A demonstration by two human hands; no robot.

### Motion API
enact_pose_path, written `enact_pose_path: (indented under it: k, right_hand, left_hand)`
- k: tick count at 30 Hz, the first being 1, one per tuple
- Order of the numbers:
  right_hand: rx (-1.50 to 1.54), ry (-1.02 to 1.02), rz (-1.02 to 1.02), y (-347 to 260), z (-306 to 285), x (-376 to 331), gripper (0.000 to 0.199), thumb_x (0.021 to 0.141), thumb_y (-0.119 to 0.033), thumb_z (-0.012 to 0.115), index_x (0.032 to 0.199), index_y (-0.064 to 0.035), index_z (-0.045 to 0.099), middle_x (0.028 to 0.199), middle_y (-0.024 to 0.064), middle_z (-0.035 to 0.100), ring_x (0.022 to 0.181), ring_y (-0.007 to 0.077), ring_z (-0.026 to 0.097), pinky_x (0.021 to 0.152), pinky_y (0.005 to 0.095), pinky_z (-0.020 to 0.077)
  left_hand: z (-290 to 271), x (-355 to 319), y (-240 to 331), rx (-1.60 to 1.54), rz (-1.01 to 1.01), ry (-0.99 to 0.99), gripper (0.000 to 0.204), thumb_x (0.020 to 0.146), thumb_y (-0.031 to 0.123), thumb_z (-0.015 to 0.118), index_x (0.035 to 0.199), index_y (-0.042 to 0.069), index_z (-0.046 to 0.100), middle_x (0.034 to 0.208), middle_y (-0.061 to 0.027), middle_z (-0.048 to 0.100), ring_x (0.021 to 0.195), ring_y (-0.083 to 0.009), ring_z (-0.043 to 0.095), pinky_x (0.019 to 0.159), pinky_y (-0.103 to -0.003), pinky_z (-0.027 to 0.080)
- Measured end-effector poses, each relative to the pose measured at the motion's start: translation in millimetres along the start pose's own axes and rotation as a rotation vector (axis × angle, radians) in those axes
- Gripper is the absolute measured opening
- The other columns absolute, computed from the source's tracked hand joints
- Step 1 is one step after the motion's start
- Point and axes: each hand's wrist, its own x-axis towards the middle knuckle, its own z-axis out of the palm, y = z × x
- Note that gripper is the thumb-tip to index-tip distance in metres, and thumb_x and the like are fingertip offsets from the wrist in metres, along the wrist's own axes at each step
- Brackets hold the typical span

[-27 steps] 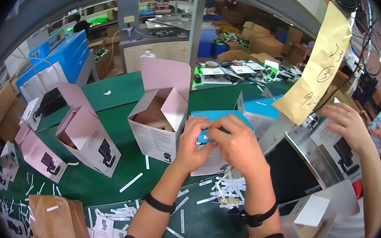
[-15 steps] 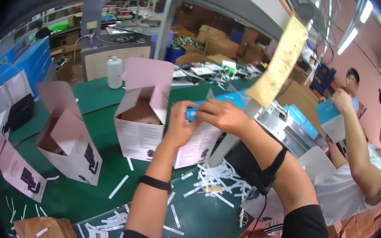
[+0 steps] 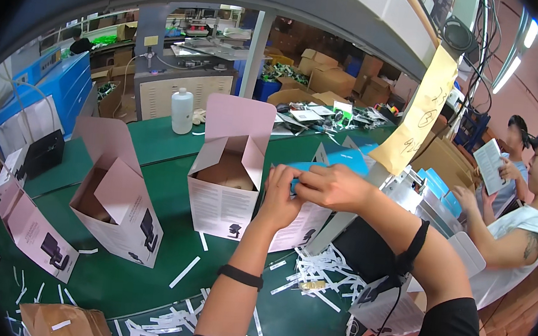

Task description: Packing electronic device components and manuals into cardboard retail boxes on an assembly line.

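Observation:
A white printed box with a blue top stands in front of me, partly hidden by my forearm. My left hand is closed with its fingers bent at the near edge of the blue top flap. Right beside it, my right hand pinches the same edge, thumb and fingers close together. The fingertips of both hands nearly meet there. Touching distance to the left, an open box stands upright with its pink-lined flaps raised and brown cardboard inside.
Another open box stands farther left, beside a tilted one. White paper strips lie in a heap on the green table. A white bottle stands behind. A hanging yellow paper and co-workers are to the right.
My view has shifted, so the scene sits farther right. My hands stay at the blue flap, fingers slightly moved. At right, a co-worker's lifted arm has come down.

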Motion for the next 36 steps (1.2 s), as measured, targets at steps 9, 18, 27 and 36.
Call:
enact_pose_path:
  k: [9, 18, 27, 36]
  right_hand:
    - [-0.024, 0.054, 0.133, -10, 11, -1, 0.016, 0.077, -0.013, 0.066, 0.09, -0.0059, 0.06, 0.091, 0.006, 0.057, 0.083, 0.0212, 0.063, 0.055, 0.0341, 0.0534]
    - [-0.039, 0.173, 0.116, -10, 5, -3, 0.022, 0.072, -0.014, 0.069, 0.093, -0.0082, 0.062, 0.093, 0.0028, 0.059, 0.078, 0.0189, 0.06, 0.056, 0.0325, 0.0518]
    - [-0.068, 0.148, 0.064, -21, 23, 13, 0.027, 0.073, -0.019, 0.073, 0.098, -0.011, 0.068, 0.098, 0.0055, 0.065, 0.088, 0.0238, 0.067, 0.059, 0.0367, 0.051]
    - [0.012, 0.029, 0.273, 2, 67, -53, 0.024, 0.077, -0.01, 0.06, 0.093, 0.007, 0.063, 0.095, 0.0209, 0.059, 0.085, 0.0358, 0.059, 0.069, 0.0493, 0.0441]
  left_hand:
    - [2, 2, 8, -0.027, -0.019, 0.004, 0.037, 0.076, 0.008, 0.078, 0.107, 0.008, 0.059, 0.105, -0.0114, 0.056, 0.101, -0.0369, 0.052, 0.09, -0.047, 0.042]
    - [-3, 7, 10, -0.09, -0.004, 0.0, 0.039, 0.074, -0.001, 0.075, 0.109, 0.008, 0.059, 0.109, -0.0122, 0.059, 0.108, -0.0372, 0.053, 0.095, -0.045, 0.043]
    - [20, -27, -66, -0.251, 0.024, -0.013, 0.061, 0.075, 0.002, 0.071, 0.132, 0.006, 0.049, 0.129, -0.0167, 0.048, 0.125, -0.0361, 0.046, 0.113, -0.046, 0.036]
    - [69, -2, -39, -0.381, -0.028, 0.083, 0.052, 0.076, -0.005, 0.068, 0.121, 0.003, 0.044, 0.126, -0.0196, 0.041, 0.127, -0.0421, 0.041, 0.114, -0.042, 0.033]
